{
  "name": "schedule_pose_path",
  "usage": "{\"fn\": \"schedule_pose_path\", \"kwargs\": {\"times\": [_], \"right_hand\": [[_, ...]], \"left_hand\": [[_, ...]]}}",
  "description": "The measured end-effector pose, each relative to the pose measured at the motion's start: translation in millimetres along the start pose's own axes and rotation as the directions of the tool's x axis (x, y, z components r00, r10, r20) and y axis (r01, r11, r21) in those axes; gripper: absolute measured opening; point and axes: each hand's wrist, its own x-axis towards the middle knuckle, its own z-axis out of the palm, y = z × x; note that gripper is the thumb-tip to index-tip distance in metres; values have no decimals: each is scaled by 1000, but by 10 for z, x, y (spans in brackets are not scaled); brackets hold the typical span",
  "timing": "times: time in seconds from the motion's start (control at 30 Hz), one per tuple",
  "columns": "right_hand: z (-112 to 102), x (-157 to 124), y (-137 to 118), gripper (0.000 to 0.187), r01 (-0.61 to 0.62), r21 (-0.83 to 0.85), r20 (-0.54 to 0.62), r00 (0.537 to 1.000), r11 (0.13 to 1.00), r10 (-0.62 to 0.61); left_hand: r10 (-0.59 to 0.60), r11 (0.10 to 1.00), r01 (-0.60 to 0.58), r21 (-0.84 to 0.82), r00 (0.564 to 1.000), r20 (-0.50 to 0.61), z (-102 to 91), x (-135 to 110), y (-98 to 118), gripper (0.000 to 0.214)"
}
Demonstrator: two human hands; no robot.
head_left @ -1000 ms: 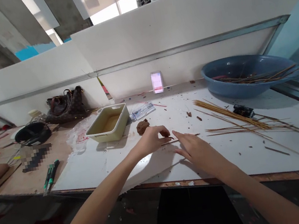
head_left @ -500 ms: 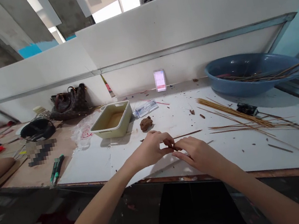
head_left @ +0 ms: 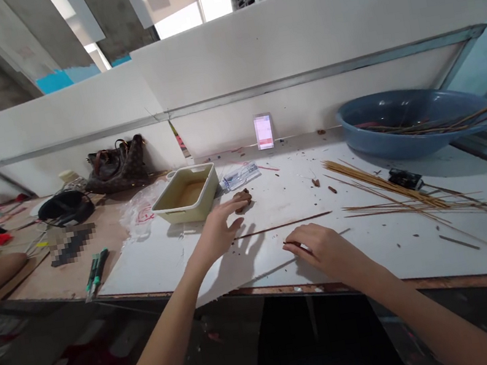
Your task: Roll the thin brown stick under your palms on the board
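My left hand (head_left: 220, 230) reaches over the white work surface with thumb and fingers apart. Its fingertips overlap the front of a brown, clay-like lump (head_left: 243, 200); whether they press on it I cannot tell. Below those fingers lies a thin brown stick (head_left: 292, 223), flat on the surface. My right hand (head_left: 312, 245) rests low near the front edge, thumb and forefinger pinched together. A tiny dark tip shows between them, too small to name. A thin greyish rod (head_left: 270, 271) lies close by to the left of this hand.
A pale yellow tub (head_left: 167, 215) stands left of the lump, beside a clear plastic bag (head_left: 134, 216). Thin sticks (head_left: 379, 184) lie at the right, below a blue basin (head_left: 405, 146). A phone (head_left: 264, 132) leans against the back panel. Green-handled cutters (head_left: 97, 272) lie left.
My left hand has come away from the right hand and moved left and up to the brown lump, its fingers spreading. My right hand has stayed nearly in place, still pinched.
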Motion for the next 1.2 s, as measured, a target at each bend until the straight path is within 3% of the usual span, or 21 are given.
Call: {"fn": "schedule_pose_path", "kwargs": {"times": [0.1,0.2,0.3,0.53,0.63,0.73,0.8,0.97,1.2], "right_hand": [[-3,16,-46,18,24,16,-10,1000,1000,-24],[-37,31,-110,22,92,-13,45,995,996,-92],[-59,36,-161,28,165,-46,119,980,985,-158],[30,28,-210,20,203,-57,171,967,978,-191],[49,6,-173,14,165,-63,173,973,984,-152],[32,-27,-75,19,97,-105,111,990,990,-85],[9,-53,4,26,40,-173,69,997,984,-28],[-43,-129,137,35,-51,-293,25,998,955,60],[-12,-239,232,37,-87,-257,33,995,962,99]], "left_hand": [[-199,929,253,-272,957,212,141,-217,176,33],[-210,880,348,-324,896,392,332,-465,398,31],[-242,844,377,-381,902,358,448,-610,479,30],[-321,752,464,-469,878,354,508,-736,326,31],[-341,838,413,-356,907,247,444,-736,254,24],[-304,951,302,-69,952,-22,329,-667,69,15],[-247,956,265,123,958,-146,268,-603,-111,15],[-206,932,244,269,965,-162,251,-487,-450,21],[-184,919,233,319,967,-176,306,-458,-450,24]]}}
